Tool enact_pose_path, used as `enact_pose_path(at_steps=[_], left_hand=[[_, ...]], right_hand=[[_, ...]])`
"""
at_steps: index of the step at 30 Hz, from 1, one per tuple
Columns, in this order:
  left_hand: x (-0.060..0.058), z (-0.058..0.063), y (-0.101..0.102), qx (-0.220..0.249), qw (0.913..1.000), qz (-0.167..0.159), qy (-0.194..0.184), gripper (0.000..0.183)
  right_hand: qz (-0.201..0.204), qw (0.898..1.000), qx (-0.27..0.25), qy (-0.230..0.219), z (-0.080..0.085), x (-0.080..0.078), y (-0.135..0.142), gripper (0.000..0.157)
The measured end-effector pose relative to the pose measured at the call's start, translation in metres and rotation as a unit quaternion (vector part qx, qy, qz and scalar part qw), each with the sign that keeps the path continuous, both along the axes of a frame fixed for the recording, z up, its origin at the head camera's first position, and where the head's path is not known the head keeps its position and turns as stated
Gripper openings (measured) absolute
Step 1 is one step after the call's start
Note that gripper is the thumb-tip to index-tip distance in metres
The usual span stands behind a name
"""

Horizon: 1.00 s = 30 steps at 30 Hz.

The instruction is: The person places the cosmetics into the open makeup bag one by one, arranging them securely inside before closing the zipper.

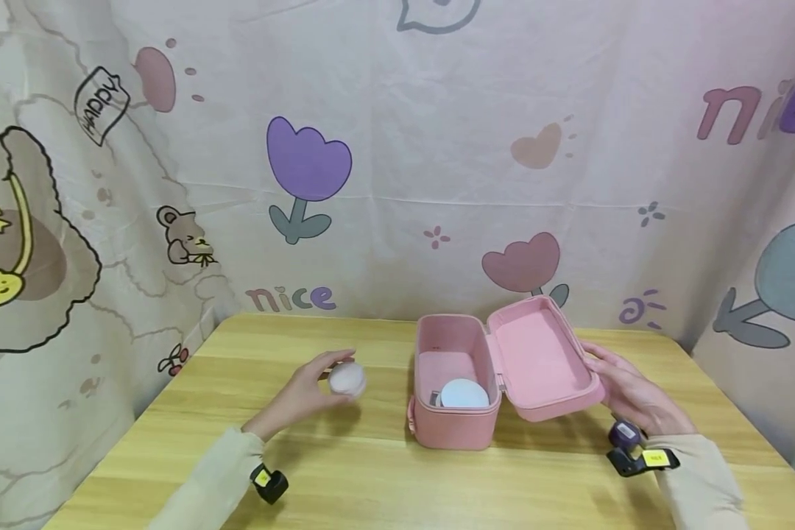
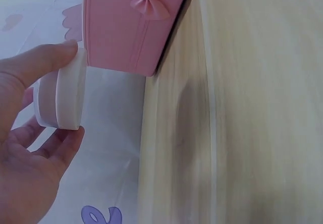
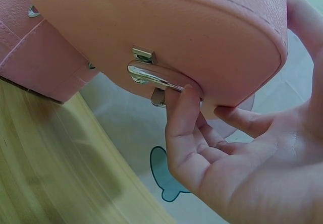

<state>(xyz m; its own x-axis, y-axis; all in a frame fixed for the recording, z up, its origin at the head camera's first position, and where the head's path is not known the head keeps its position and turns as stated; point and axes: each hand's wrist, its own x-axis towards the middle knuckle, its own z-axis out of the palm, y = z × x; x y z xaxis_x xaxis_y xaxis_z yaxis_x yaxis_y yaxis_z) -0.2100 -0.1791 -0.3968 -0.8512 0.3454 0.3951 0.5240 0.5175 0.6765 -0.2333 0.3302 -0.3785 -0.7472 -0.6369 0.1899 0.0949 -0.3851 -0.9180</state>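
My left hand [image 1: 308,389] pinches a small round white jar [image 1: 348,380] above the table, left of a pink case [image 1: 456,433]. In the left wrist view the jar [image 2: 70,95] is tilted on its side, its pale lid toward the case, with thumb above and fingers below. The case stands with its lid [image 1: 539,355] swung out to the right. My right hand [image 1: 636,386] holds that lid by its outer edge. In the right wrist view, fingers touch a metal-trimmed handle [image 3: 156,75] on the lid's outside. Inside the case lies a white disc-shaped item [image 1: 464,394].
Beside the white disc, a small greyish piece [image 1: 435,398] shows in the case. A pink bow [image 2: 150,3] decorates the case's left side. The wooden table [image 1: 291,471] meets a printed cloth backdrop [image 1: 397,147] behind and at both sides.
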Motion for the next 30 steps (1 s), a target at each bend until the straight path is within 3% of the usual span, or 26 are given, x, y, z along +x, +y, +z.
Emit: enact_pose_path(at_steps=[9,30], left_hand=[[0.005,0.004,0.000,-0.029,0.9991,-0.023,0.021,0.069],[0.012,0.021,0.023,0.004,0.9988,-0.034,0.035,0.068]], right_hand=[[0.015,1.000,-0.009,0.017,-0.003,-0.004,-0.004,0.041],[0.023,1.000,-0.012,0.016,0.000,-0.003,0.001,0.043]])
